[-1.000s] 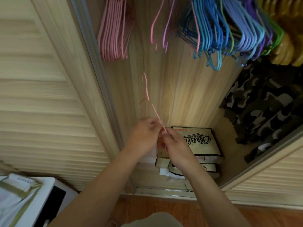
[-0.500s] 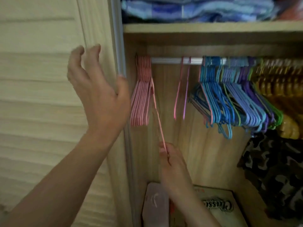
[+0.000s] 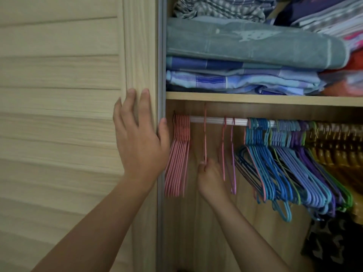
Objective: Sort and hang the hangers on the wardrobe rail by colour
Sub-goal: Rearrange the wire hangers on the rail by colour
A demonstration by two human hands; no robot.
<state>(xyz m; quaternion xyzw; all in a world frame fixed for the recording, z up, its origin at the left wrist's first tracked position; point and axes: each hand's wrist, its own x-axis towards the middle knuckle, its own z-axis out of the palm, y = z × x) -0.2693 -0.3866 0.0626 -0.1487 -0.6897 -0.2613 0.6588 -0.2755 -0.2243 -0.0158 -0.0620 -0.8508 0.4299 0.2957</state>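
Note:
My right hand (image 3: 209, 176) pinches the bottom of a pink hanger (image 3: 205, 138), held upright with its hook at the white wardrobe rail (image 3: 212, 120). To its left hangs a tight bunch of pink hangers (image 3: 177, 160). Just right hang a single pink hanger (image 3: 223, 150) and a purple hanger (image 3: 233, 160). Further right is a dense mixed bunch of blue, purple and green hangers (image 3: 290, 165). My left hand (image 3: 140, 138) rests flat on the wardrobe door's edge (image 3: 141, 55), fingers straight, thumb round the edge.
A shelf (image 3: 255, 98) above the rail carries folded towels and cloths (image 3: 245, 55). Yellow-brown hangers (image 3: 341, 150) fill the rail's far right, with a camouflage garment (image 3: 334, 244) below. The louvred door (image 3: 59, 114) covers the left.
The view rose from the wardrobe floor to the rail. My left hand let go of the pink hanger and moved to the door's edge. My right hand lifted the hanger up to the rail.

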